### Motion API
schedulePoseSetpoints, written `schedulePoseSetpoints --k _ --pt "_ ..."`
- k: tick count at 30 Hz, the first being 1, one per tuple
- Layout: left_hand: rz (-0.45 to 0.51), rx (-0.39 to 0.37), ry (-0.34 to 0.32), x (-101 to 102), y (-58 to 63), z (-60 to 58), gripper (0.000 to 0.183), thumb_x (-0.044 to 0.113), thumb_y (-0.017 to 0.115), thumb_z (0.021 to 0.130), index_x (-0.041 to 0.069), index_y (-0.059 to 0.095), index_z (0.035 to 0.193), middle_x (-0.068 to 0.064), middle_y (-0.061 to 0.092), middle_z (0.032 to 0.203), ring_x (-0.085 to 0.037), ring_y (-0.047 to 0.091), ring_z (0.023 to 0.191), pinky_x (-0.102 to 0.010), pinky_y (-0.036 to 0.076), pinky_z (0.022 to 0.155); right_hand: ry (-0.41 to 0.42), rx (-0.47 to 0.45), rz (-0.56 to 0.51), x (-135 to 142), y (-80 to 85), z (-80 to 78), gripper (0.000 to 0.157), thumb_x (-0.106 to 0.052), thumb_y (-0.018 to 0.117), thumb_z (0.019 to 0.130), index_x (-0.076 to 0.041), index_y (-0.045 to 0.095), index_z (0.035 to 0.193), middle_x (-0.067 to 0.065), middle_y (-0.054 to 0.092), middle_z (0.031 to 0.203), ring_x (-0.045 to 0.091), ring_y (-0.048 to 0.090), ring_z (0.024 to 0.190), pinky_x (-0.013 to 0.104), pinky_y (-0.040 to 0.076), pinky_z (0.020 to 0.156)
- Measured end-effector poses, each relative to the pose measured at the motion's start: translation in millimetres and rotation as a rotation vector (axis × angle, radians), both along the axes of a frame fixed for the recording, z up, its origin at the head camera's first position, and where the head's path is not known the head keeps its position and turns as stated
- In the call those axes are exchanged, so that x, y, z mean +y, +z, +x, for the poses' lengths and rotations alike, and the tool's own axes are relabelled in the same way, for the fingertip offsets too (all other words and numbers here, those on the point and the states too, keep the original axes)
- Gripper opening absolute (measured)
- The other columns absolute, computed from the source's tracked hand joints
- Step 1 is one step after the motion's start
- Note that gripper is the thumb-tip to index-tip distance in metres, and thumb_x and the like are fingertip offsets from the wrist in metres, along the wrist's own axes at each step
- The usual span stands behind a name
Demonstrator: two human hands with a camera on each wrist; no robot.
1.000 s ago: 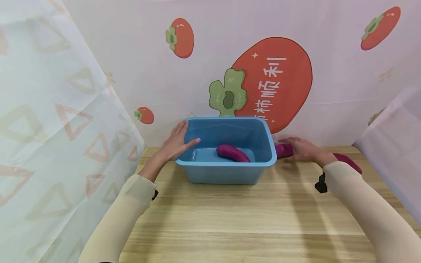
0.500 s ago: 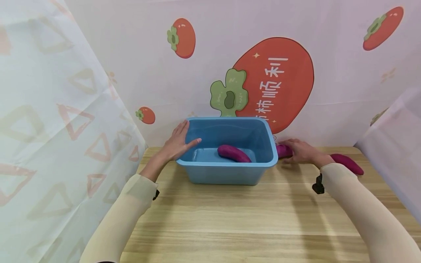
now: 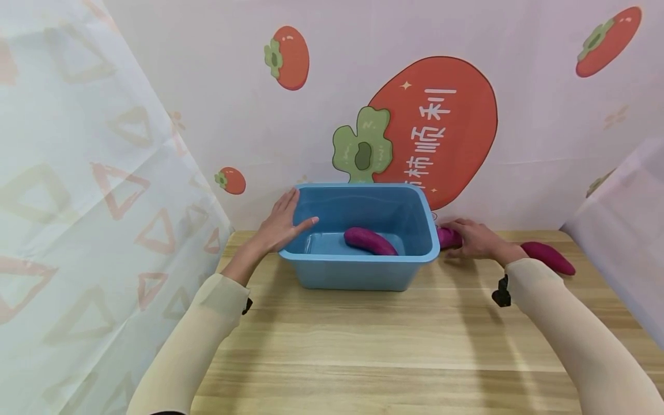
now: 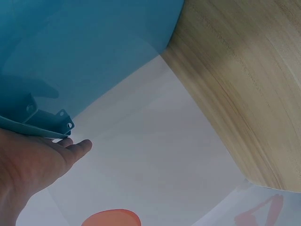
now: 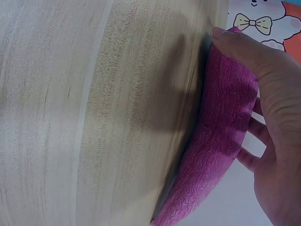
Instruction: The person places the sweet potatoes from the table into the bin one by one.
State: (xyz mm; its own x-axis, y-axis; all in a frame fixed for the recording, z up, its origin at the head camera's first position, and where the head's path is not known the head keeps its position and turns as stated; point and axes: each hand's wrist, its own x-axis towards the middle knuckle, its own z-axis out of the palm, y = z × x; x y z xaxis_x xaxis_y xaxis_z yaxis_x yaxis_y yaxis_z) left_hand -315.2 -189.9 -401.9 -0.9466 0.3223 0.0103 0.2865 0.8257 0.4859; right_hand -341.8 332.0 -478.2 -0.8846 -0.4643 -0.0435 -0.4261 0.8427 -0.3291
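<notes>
A light blue plastic bin [image 3: 358, 276] stands on the wooden table against the printed backdrop. My left hand [image 3: 280, 227] rests on its left rim, fingers straight, thumb reaching over the inside. One purple sweet potato [image 3: 369, 241] lies on the bin's floor. Just right of the bin, my right hand [image 3: 474, 239] holds a wrinkled purple sweet potato [image 5: 221, 103] along the table. In the right wrist view its thumb crosses the top end, with fingers on the far side. A tapering purple length [image 3: 550, 258] shows beyond the right wrist; the wrist hides its inner end.
The wooden table [image 3: 363, 346] stretches in front of the bin. White printed sheets form a backdrop [image 3: 207, 75] at the rear and a left side wall [image 3: 78, 230]. Another sheet [image 3: 622, 219] bounds the right side.
My right hand has moved slightly left, showing more of the purple length beyond the wrist. My left hand and the bin have stayed in place; the head view has shifted a little.
</notes>
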Motion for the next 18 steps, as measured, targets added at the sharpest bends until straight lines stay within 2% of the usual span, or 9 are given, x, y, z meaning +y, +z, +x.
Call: schedulePoseSetpoints --k 8,18 --pt "0.008 -0.003 -0.001 -0.2 -1.5 -0.4 0.103 0.067 0.049 0.102 0.009 -0.001 0.171 -0.010 -0.003 0.179 -0.033 -0.004 0.165 -0.066 0.013 0.128 -0.016 -0.021 0.007 -0.5 0.0 3.4 0.087 -0.029 0.094 0.079 -0.008 0.053 0.153 0.025 0.052 0.151 0.050 0.048 0.134 0.073 0.047 0.103" --pt "0.011 0.001 -0.003 -0.4 -2.1 -1.2 0.103 0.067 0.049 0.102 0.009 -0.002 0.171 -0.009 -0.003 0.179 -0.034 -0.003 0.165 -0.066 0.014 0.127 -0.034 0.001 0.040 1.0 -1.2 7.1 0.090 -0.037 0.094 0.079 -0.006 0.052 0.153 0.027 0.052 0.152 0.053 0.049 0.134 0.075 0.045 0.104"
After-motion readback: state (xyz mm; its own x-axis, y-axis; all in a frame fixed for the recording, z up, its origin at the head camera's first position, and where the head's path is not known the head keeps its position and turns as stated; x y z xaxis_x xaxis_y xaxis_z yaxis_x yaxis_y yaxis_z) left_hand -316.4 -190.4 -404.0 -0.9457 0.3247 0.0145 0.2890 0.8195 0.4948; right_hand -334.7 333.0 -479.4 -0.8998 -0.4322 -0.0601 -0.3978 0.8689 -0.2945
